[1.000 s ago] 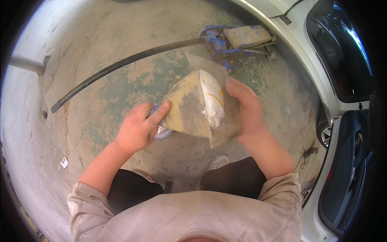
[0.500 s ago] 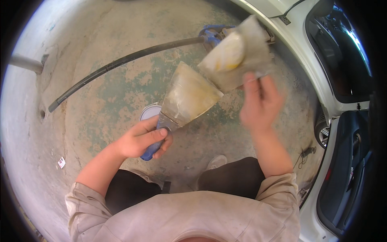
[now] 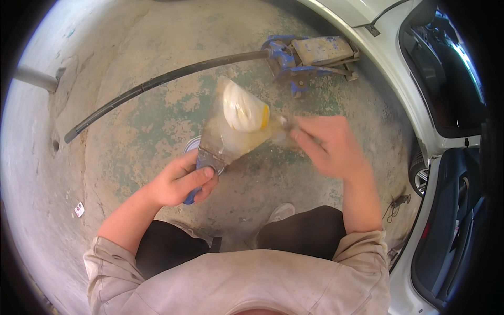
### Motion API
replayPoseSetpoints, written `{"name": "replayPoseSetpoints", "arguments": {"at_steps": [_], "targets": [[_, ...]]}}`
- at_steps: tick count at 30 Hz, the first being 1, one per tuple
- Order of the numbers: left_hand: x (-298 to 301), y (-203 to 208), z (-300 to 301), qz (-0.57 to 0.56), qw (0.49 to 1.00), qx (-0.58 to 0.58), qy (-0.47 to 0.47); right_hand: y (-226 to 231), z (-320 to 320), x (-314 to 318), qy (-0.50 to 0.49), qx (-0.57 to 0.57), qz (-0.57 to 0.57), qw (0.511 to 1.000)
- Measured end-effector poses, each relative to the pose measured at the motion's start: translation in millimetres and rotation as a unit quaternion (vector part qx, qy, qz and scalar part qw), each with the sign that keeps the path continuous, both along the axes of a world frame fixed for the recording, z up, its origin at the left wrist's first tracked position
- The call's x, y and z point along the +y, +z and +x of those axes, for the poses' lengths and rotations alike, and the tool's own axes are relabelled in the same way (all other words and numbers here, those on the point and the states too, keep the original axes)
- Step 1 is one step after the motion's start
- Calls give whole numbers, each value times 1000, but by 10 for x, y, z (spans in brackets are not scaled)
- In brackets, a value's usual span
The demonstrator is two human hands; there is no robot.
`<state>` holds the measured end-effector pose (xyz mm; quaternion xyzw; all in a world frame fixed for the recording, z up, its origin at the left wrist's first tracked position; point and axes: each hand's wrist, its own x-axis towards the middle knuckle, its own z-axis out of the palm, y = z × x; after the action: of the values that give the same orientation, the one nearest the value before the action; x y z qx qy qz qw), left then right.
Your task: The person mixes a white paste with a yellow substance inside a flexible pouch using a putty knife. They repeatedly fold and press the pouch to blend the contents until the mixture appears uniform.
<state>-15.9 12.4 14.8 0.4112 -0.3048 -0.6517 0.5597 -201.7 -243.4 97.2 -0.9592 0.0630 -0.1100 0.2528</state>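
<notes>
Floor (image 3: 294,184) — two hands (image 3: 181,181) (image 3: 333,144), one blue-handled scraper (image 3: 212,143)

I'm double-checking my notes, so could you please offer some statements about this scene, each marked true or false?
1. The left hand holds a blue-handled, wide-bladed scraper. True.
2. The white paste is on the ground. False: the glossy white paste with a yellow streak sits on the scraper's blade.
3. A blue metal floor jack has a long black handle. True.
4. The right hand is empty. False: the right hand holds a greyish tool, blurred here.
</notes>
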Motion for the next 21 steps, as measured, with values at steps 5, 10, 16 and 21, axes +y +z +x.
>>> {"name": "replayPoseSetpoints", "arguments": {"at_steps": [5, 10, 16, 21], "targets": [[-141, 67, -192, 55, 992, 6, 111, -92, 169, 264, -79, -203, -220, 951], [-181, 90, -267, 71, 986, -12, 147, -176, 271, 618, 42, -143, -289, 946], [-202, 125, -232, 89, 985, -37, 142, -220, 320, 538, 53, -151, -279, 947], [-184, 102, -224, 97, 984, -25, 146, -180, 316, 487, 43, -156, -250, 955]]}}
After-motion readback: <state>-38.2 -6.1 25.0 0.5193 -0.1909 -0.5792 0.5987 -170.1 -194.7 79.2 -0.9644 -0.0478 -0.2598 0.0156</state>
